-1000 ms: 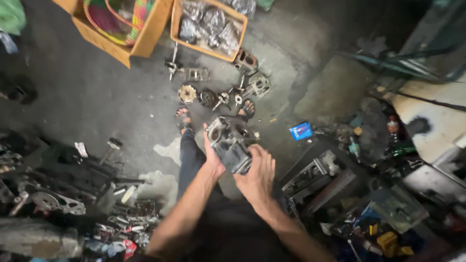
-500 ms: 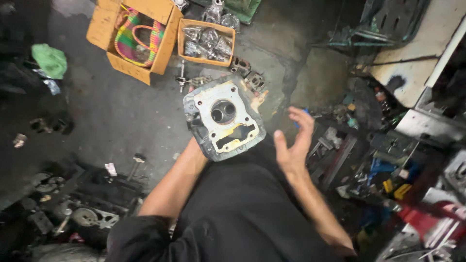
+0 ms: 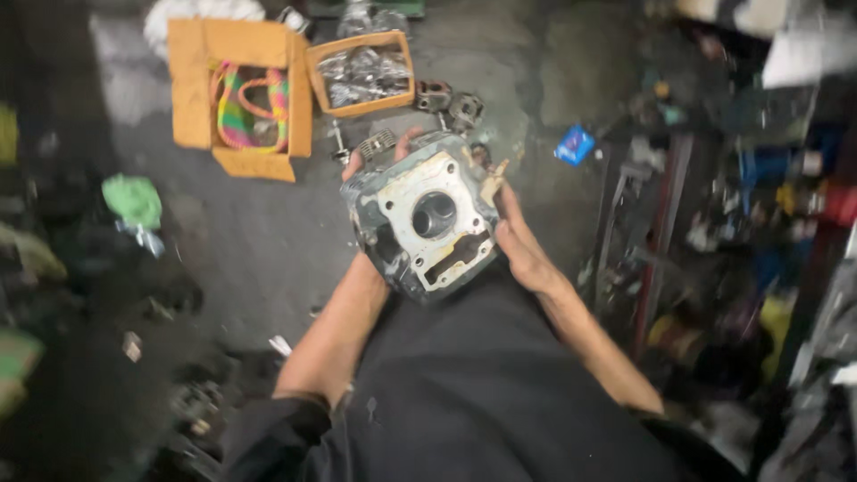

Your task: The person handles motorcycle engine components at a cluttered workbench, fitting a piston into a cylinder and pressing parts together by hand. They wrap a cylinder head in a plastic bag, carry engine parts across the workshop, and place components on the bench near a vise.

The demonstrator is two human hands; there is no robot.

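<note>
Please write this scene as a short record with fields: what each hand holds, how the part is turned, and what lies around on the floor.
Held part: grey metal engine block, pale flat face with a round bore turned up toward the camera
Left hand: under the block's far left side, fingertips showing above its edge
Right hand: against the block's right side
Floor beyond: open cardboard box with bright striped cloth; smaller orange tray of shiny metal parts beside it
Also there: loose metal parts, small blue packet, green rag
Sharpness: blurred at the edges
</note>
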